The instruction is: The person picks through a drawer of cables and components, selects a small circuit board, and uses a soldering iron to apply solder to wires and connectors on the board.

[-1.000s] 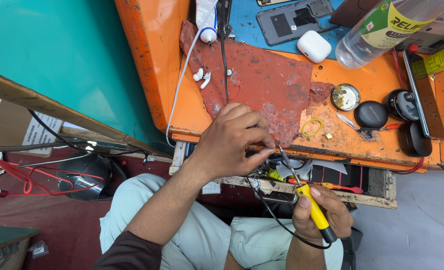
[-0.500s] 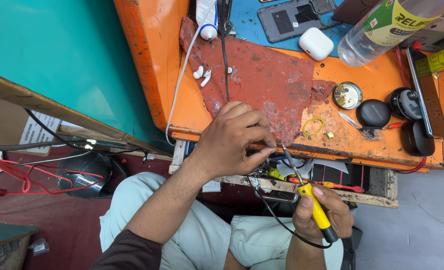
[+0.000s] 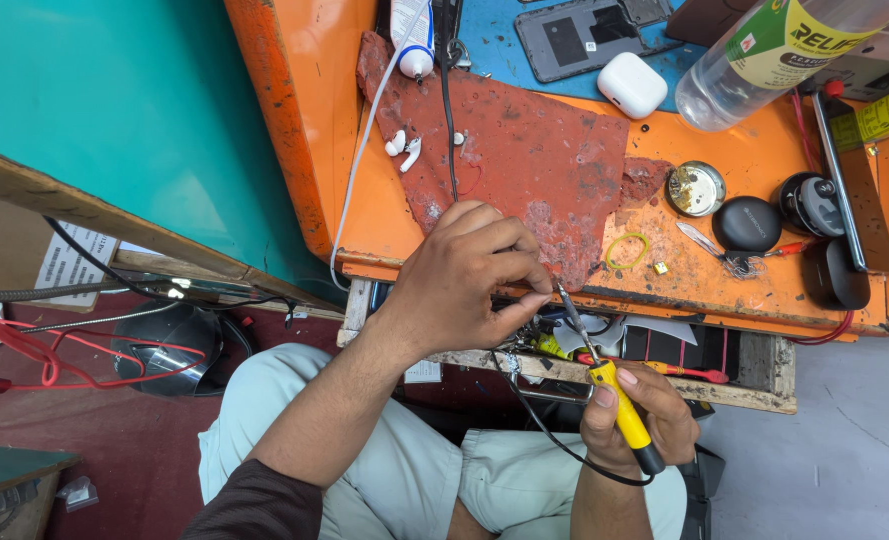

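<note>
My left hand (image 3: 475, 275) is closed at the front edge of the orange workbench (image 3: 745, 290), its fingertips pinching something small that I cannot make out. My right hand (image 3: 637, 415) grips a yellow-handled soldering iron (image 3: 620, 410) below the bench edge. The iron's metal tip points up and meets my left fingertips. A black cord runs from the iron's handle down past my knees. A worn red mat (image 3: 525, 160) lies on the bench just behind my left hand, with two white earbuds (image 3: 403, 150) on it.
On the bench are a white earbud case (image 3: 633, 85), a clear plastic bottle (image 3: 775, 55), a round metal tin (image 3: 696, 188), black earbud cases (image 3: 748, 223), a yellow rubber band (image 3: 627, 250) and a dismantled phone (image 3: 585, 30). A drawer (image 3: 725, 365) of tools is open below. Red wires (image 3: 25, 355) lie at left.
The soldering iron's tip has closed in on my left fingertips. My left hand has stayed at the bench edge.
</note>
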